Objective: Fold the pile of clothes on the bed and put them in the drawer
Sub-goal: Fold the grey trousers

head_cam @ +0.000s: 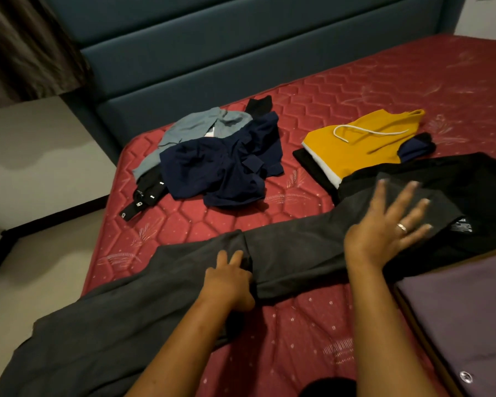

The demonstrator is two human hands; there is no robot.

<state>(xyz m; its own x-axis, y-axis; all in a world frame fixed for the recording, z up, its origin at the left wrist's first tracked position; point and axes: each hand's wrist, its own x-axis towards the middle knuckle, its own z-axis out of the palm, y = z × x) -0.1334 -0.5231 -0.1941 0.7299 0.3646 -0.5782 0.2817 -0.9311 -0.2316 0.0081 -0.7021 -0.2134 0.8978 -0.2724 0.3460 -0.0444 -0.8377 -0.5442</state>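
Dark grey trousers (121, 305) lie stretched across the red mattress (341, 90) from lower left to right. My left hand (229, 279) pinches a fold of the grey cloth near its middle. My right hand (384, 224) rests flat and blurred on the trousers' right part, fingers spread, a ring on one finger. An unfolded pile (212, 159) of navy, grey-blue and black clothes sits behind. Yellow shorts (358, 141) with a white cord lie folded on a black garment at the right.
A black garment (470, 193) with a printed label lies under the trousers' right end. A purple folded piece (464, 316) with a snap button sits at lower right. A blue padded headboard (212, 53) stands behind, with the floor (40, 253) off the bed's left edge.
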